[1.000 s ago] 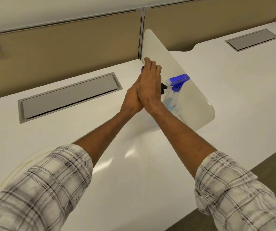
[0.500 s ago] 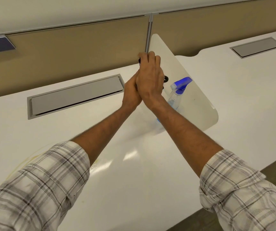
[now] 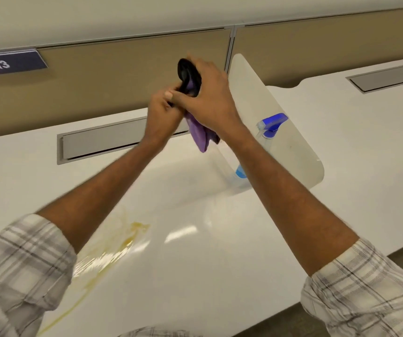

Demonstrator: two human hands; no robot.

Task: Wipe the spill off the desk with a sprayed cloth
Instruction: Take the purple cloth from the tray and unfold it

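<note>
A purple cloth with a black part hangs in the air above the white desk. Both hands grip it: my left hand holds its lower left side, my right hand wraps over it from the right. A yellow spill spreads over the desk at the lower left, partly hidden under my left sleeve. A clear spray bottle with a blue trigger head stands to the right of my right forearm, next to the divider.
A curved white divider panel stands on the desk behind the bottle. A grey cable hatch lies flush in the desk at the back, another hatch on the neighbouring desk. Beige partition walls run along the back. The desk's front edge drops to the floor at the lower right.
My hands have lifted off the desk and parted slightly, bringing the purple and black cloth up into view. The camera has tilted, revealing more of the yellow spill.
</note>
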